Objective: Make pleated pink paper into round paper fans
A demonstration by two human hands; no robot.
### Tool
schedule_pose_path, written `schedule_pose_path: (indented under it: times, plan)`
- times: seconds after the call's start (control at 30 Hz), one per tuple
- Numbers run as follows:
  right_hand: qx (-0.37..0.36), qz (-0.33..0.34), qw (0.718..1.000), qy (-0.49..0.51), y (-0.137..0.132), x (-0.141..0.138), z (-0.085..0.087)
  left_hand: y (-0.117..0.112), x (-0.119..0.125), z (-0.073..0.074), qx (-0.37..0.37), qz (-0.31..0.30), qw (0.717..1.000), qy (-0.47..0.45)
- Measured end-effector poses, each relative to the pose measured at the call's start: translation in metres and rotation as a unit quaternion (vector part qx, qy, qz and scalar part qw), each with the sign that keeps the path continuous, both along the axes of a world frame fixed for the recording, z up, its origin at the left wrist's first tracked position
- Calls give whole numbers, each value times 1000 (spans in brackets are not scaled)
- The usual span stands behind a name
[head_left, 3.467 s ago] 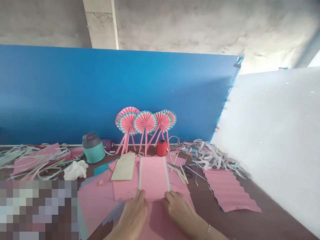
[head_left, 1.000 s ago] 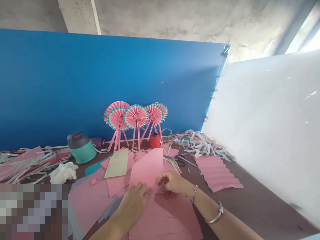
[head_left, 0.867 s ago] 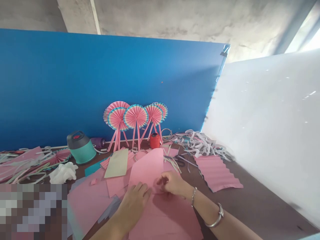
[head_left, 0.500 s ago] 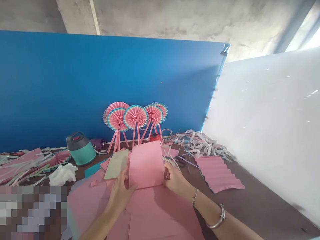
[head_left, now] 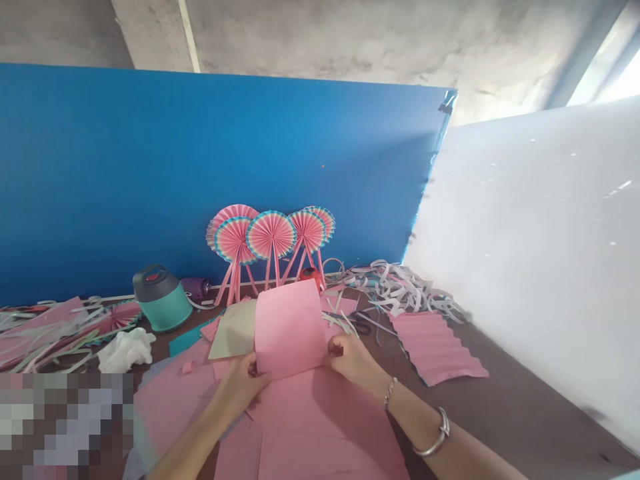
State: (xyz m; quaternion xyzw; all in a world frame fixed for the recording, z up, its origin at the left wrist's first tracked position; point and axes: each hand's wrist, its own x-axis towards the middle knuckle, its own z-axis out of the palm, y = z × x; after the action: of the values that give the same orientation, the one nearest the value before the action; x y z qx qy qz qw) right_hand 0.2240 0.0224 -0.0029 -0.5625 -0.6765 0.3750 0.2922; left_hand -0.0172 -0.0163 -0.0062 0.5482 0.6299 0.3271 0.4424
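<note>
- Pink paper sheet (head_left: 289, 328): we find it raised at the centre of the table (head_left: 505, 417), its lower edge between the two hands and its upper part standing up, tilted slightly, with a gentle curve.
- Left hand (head_left: 243, 383): its grip is pinched on the sheet's lower left corner, fingers closed around the edge.
- Right hand (head_left: 350, 360): its grip is pressed against the lower right edge. We judge that holding both sides keeps the sheet spanned and lifted.
- Larger pink sheet (head_left: 320, 427): it lies flat beneath both forearms, apparently serving as the working surface.
- Pale khaki card (head_left: 233, 340): it lies just left of the raised sheet, with a teal card (head_left: 180, 347) farther left.
- Scissors (head_left: 361, 327): these lie near the right hand, within easy reach, among paper strips.
- Pleated pink paper (head_left: 435, 350): it rests flat to the right, well apart from the hands.
- Paper fans on sticks (head_left: 271, 235): they lean against the blue board (head_left: 200, 167), which appears to prop them upright.
- Red thread spool (head_left: 311, 275): it stands behind the raised sheet, partly hidden.
- Paper offcuts (head_left: 400, 290): we note them heaped at the far right, away from the hands.
</note>
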Motion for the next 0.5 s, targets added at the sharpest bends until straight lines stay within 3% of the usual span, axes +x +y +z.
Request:
schedule_pose_path:
  times: [0.13,0.27,0.5]
  plan:
    - [-80,41,996,4,-1,3,1,-2,5,6,-40,17,999,22]
    - [-123,63,990,22,0,6,3,-3,7,10,-47,38,998,-12]
    - [-197,60,977,54,0,7,8,1,0,5,-47,29,997,-51]
